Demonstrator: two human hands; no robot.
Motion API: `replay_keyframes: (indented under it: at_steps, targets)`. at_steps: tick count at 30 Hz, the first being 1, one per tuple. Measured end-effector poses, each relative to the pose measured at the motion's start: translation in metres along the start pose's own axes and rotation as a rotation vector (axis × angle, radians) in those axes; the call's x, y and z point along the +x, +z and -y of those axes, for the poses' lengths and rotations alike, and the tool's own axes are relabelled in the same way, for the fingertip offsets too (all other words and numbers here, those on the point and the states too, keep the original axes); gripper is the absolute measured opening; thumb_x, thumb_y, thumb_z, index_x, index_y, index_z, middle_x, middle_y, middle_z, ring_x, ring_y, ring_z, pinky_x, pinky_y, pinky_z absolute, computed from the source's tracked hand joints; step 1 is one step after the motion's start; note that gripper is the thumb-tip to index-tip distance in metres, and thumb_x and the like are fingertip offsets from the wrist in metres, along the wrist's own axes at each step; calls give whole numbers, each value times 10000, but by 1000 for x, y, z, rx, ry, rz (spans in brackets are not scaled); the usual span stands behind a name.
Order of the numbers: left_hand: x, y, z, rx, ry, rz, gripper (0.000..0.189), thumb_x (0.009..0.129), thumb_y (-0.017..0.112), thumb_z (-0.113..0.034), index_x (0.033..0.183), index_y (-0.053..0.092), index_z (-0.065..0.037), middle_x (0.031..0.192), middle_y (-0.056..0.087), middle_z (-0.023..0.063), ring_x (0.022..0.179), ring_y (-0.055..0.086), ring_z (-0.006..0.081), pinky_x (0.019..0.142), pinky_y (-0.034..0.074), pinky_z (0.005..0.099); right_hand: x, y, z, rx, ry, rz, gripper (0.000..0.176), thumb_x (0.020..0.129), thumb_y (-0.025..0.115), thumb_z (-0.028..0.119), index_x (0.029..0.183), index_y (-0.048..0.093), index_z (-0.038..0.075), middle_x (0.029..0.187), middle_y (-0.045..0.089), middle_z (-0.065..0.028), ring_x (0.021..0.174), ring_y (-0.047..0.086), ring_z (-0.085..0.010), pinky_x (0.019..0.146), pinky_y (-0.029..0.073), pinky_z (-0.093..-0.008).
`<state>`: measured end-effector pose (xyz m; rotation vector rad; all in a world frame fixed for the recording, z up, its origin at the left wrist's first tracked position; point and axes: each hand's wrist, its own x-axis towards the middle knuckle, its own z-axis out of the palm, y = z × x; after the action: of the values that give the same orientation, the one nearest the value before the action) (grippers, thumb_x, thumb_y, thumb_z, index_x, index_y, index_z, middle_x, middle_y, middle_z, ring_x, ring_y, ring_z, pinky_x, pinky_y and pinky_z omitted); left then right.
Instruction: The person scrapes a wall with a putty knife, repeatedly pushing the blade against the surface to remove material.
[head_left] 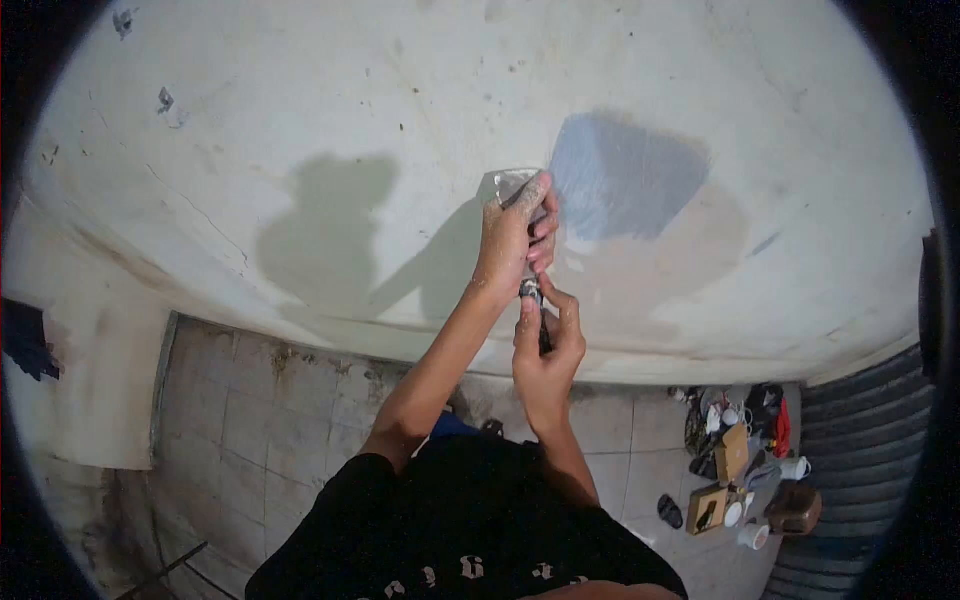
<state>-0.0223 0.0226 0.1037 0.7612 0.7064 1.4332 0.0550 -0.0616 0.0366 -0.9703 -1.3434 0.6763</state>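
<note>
Close to a pale wall (450,120), my left hand (512,235) is wrapped round a putty knife (513,184), whose wide blade with whitish paste shows above the thumb. Just below it, my right hand (548,345) pinches a second tool with a dark handle (545,330); its upper end is partly hidden behind my fingers. A damp grey-blue patch (625,175) lies on the wall to the right of the blade. My left hand and fingers carry whitish smears.
Tiled floor (250,420) runs along the wall's foot. At the lower right are cardboard boxes (733,452), a white bucket (753,537), a brown container (793,508) and a dark sandal (670,512). A corrugated shutter (860,430) stands at the far right.
</note>
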Motion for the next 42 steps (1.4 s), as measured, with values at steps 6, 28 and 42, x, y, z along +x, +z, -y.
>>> replay_keyframes:
  at_steps: [6, 28, 42]
  targets:
    - [-3, 3, 1, -7, 25, -10, 352, 945, 578, -361, 760, 499, -72, 546, 385, -37, 374, 330, 60, 342, 272, 232, -1, -7, 16, 49, 157, 33, 288, 945, 563, 45, 1199, 534, -88, 959, 668, -165, 837, 574, -94, 700, 466, -247]
    - [-3, 0, 5, -38, 5, -16, 334, 937, 596, -358, 779, 512, -76, 550, 386, -34, 374, 325, 64, 338, 265, 240, 1, -6, 18, 45, 170, 31, 289, 945, 557, 33, 1209, 527, -79, 995, 662, -180, 915, 590, -124, 768, 471, -260]
    - [-4, 5, -4, -10, -8, -19, 351, 941, 582, -351, 742, 489, -76, 544, 383, -28, 368, 334, 67, 334, 273, 246, -5, -4, 28, 68, 244, 11, 280, 949, 550, 42, 1192, 523, -94, 1014, 660, -219, 919, 619, -156, 765, 492, -275]
